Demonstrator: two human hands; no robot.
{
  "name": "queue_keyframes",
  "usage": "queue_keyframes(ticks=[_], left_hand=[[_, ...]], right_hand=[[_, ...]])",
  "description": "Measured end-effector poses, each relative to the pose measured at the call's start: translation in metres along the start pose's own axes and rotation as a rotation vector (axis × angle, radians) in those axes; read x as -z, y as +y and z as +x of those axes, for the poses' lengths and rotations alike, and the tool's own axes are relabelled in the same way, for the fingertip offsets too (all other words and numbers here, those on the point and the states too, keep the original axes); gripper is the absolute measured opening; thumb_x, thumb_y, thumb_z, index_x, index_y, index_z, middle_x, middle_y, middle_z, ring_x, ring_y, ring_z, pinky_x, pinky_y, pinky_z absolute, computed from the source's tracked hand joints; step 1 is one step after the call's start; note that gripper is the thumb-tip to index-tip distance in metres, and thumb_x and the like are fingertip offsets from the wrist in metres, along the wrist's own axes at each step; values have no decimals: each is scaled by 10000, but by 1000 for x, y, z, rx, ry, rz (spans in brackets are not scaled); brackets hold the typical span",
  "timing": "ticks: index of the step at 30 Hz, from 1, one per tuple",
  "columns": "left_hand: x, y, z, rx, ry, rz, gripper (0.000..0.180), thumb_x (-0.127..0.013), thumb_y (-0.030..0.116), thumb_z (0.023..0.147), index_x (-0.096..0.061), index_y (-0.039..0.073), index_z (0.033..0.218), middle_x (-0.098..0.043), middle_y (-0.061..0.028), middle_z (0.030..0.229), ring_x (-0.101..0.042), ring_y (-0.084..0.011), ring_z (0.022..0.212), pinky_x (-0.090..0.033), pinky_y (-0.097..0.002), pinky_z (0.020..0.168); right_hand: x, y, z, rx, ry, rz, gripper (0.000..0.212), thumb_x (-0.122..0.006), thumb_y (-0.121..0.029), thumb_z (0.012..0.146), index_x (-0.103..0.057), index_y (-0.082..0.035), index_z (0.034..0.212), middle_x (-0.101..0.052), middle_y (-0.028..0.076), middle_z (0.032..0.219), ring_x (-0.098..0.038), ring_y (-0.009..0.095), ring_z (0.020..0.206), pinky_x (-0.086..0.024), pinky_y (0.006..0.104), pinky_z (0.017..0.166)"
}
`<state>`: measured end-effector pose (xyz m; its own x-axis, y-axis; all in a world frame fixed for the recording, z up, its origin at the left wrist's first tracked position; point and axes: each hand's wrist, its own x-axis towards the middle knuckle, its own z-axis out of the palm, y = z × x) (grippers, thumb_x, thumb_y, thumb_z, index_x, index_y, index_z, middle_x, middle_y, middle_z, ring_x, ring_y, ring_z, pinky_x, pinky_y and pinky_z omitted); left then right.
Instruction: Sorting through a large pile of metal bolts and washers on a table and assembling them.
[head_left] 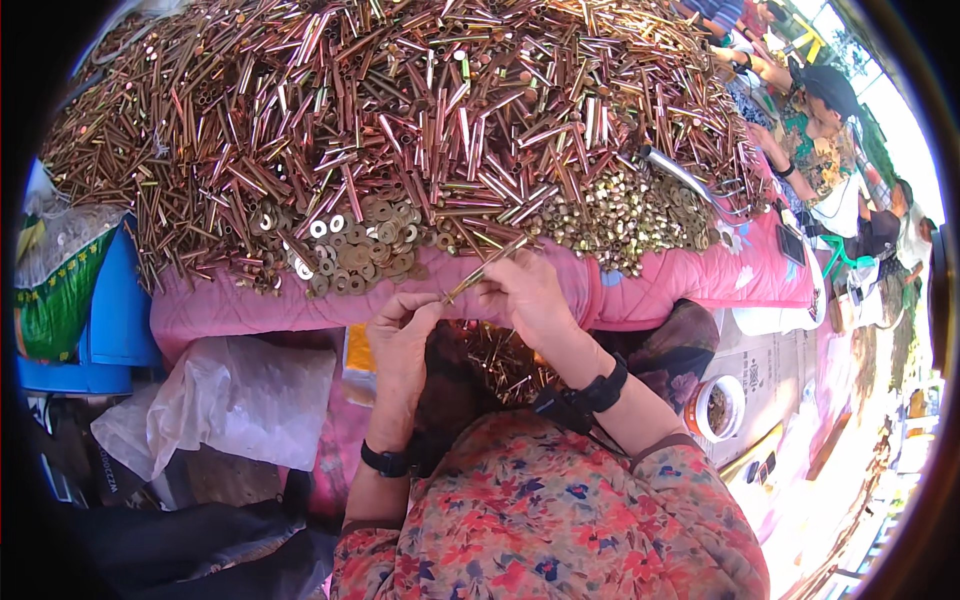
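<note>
A thin brass-coloured expansion bolt slants up to the right between my hands, just over the near edge of the pink padded cloth. My right hand is closed around its middle. The fingertips of my left hand pinch its lower end; any small part between them is too small to make out. Just beyond my hands lies a pile of flat round washers, left of the bolt. Small shiny nuts are heaped to its right. Behind both spreads a large mound of coppery metal tubes and rods.
A curved metal tool rests by the nuts. The pink quilted cloth covers the table edge. More metal pieces lie below it, near my lap. A blue container and plastic sheet are at left, a white tub at right. Other people sit far right.
</note>
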<state>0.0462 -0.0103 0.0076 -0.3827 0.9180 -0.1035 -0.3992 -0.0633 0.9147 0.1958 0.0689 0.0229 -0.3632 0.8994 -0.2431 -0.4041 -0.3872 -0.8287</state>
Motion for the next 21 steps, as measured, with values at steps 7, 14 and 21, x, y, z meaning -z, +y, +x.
queue_keyframes(ticks=[7,14,21], left_hand=[[-33,-4,-5,273,-179,-323,171,-606,69,862,-622,12,1023,-635,-34,854,-570,-71,689,-449,-202,587],[-30,-24,-2,340,44,-176,188,-635,101,855,-638,10,1019,-613,-15,753,-496,-38,554,-348,-167,459],[-26,-13,5,305,-51,-149,190,-667,128,828,-647,4,970,-582,-8,656,-431,-29,467,-241,-168,401]], right_hand=[[-11,16,-27,-73,-62,-337,177,-604,-129,837,-573,44,838,-626,78,710,-591,120,593,-475,220,521],[53,-17,-8,622,244,-1132,127,-628,-120,753,-580,-3,746,-592,152,662,-601,291,626,-473,364,569],[100,-21,5,510,423,-1621,165,-609,-126,765,-541,-31,882,-566,174,857,-575,374,811,-477,444,697]])
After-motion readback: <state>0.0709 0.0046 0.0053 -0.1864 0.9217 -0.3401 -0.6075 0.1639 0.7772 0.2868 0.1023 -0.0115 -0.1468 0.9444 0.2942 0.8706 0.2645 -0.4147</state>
